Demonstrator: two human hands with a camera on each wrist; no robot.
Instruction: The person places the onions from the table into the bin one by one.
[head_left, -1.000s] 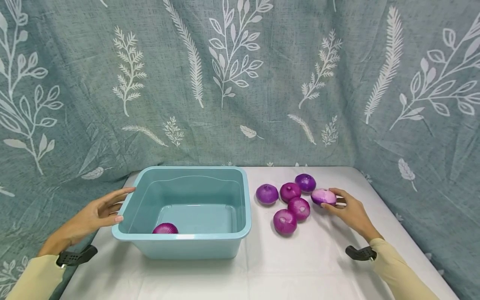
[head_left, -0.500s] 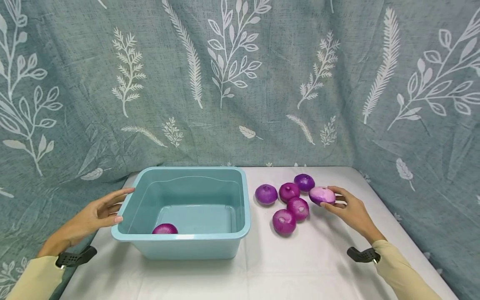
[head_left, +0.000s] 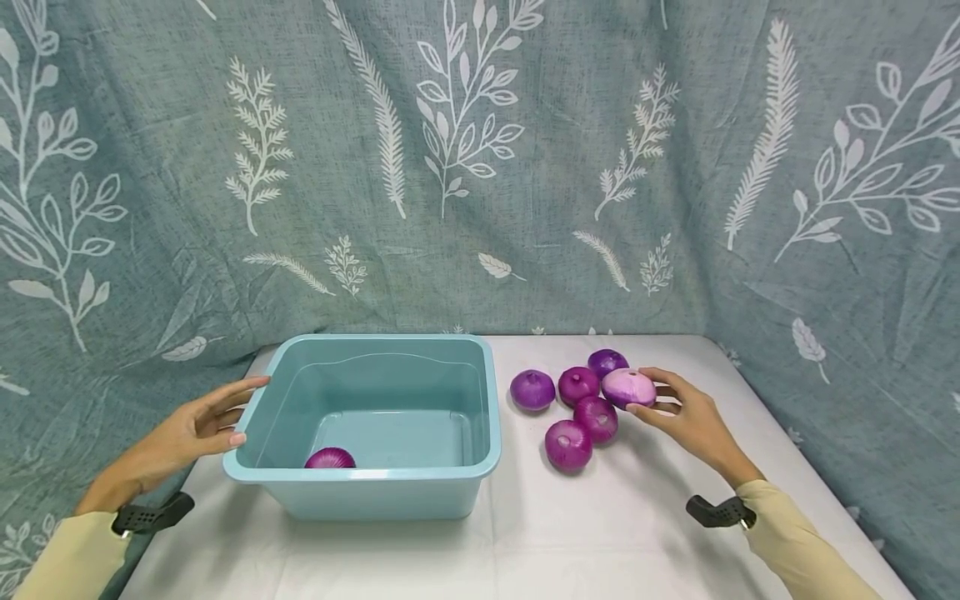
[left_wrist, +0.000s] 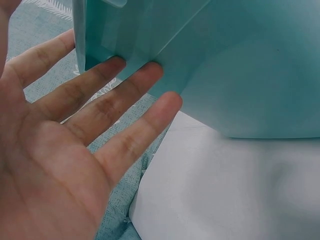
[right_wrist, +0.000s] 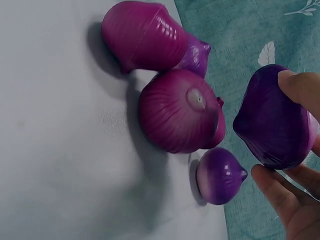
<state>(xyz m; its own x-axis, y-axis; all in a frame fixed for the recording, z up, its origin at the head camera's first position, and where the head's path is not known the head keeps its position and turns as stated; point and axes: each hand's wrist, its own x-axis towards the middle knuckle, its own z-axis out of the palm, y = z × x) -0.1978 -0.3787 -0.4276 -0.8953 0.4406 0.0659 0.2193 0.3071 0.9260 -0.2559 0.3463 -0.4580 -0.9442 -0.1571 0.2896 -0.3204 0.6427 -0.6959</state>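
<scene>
My right hand (head_left: pixel 693 421) pinches a purple-and-pink onion (head_left: pixel 627 387) between thumb and fingers. In the right wrist view this onion (right_wrist: pixel 272 120) shows its dark purple, pointed side, above the white table. Left of it lie several other onions: a violet one (head_left: pixel 532 390), a magenta one (head_left: pixel 579 386), a dark purple one (head_left: pixel 606 361) partly covered by the held onion, and two magenta ones (head_left: pixel 596 419) nearer the front. At a blue plastic basin (head_left: pixel 375 497), my left hand (head_left: pixel 187 429) rests against the left side with fingers extended; fingertips (left_wrist: pixel 170 102) touch the wall. One magenta onion (head_left: pixel 330 457) sits inside the basin.
A white cloth (head_left: pixel 570 542) covers the table. Behind and at both sides hangs a grey-green curtain (head_left: pixel 525 275) with white leaf prints. Black bands (head_left: pixel 153 512) sit on both wrists. The basin's raised rim faces the loose onions from the left.
My right hand has moved left with the onion in its grip, which now overlaps the dark purple one in the head view. The left hand and basin stay put.
</scene>
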